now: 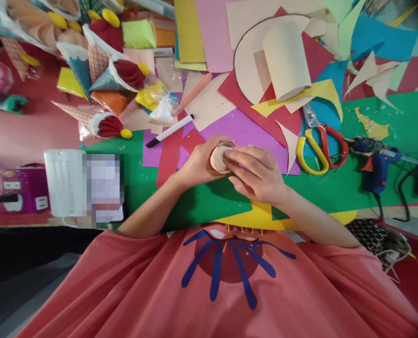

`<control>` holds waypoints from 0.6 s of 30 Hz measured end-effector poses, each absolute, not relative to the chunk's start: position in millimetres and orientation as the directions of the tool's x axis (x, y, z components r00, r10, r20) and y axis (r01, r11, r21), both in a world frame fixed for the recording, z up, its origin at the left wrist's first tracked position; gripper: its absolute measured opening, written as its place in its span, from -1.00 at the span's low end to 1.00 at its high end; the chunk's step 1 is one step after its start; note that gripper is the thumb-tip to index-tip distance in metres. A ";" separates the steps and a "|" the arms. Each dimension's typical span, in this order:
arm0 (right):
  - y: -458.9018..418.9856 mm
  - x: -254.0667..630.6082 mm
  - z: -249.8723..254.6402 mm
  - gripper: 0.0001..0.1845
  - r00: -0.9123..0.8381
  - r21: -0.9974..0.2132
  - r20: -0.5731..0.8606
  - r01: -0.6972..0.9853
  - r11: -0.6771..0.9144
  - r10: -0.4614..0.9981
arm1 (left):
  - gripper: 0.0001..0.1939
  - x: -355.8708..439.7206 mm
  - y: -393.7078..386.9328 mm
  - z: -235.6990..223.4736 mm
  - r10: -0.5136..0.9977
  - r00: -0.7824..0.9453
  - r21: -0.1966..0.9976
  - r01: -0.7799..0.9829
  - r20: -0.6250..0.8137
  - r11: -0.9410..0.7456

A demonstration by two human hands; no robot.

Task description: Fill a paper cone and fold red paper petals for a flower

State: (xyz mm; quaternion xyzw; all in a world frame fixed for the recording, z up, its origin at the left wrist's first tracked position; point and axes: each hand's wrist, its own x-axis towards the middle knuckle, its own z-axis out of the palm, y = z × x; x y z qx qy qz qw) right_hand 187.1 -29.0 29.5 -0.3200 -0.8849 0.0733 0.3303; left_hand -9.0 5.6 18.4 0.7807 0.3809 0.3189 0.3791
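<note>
My left hand (209, 157) is wrapped around a small round piece with a pale, clay-like filling (218, 158); its lower part is hidden in the palm. The fingertips of my right hand (260, 171) press on the filling from the right, fingers stretched and thumb apart below them. Both hands are over a green sheet (201, 202), close to my body. Just beyond them lie a purple sheet (212, 136), red paper strips (169, 162) and a black-and-white marker (170, 131).
Scissors (323, 145) and a blue glue gun (377, 164) lie right. A cream paper cylinder (288, 61) sits among paper scraps behind. Finished paper cones with dark red swirls (129, 72) fill the back left. A phone (105, 188) and purple socket block (26, 190) are left.
</note>
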 end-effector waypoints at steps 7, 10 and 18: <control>-29.6 188.9 31.9 -0.68 -0.603 -0.218 0.595 0.515 0.829 0.532 | -0.57 -8.8 5.0 17.3 0.850 0.502 0.839 0.385 0.161 -0.386; -28.8 189.0 33.1 -0.74 -0.603 -0.277 0.560 0.509 0.815 0.568 | -0.57 -8.6 4.4 17.4 0.849 0.507 0.842 0.387 0.147 -0.377; -23.8 185.9 30.7 -0.77 -0.578 -0.319 0.556 0.515 0.796 0.597 | -0.57 -4.7 3.3 14.4 0.835 0.522 0.857 0.335 0.176 -0.391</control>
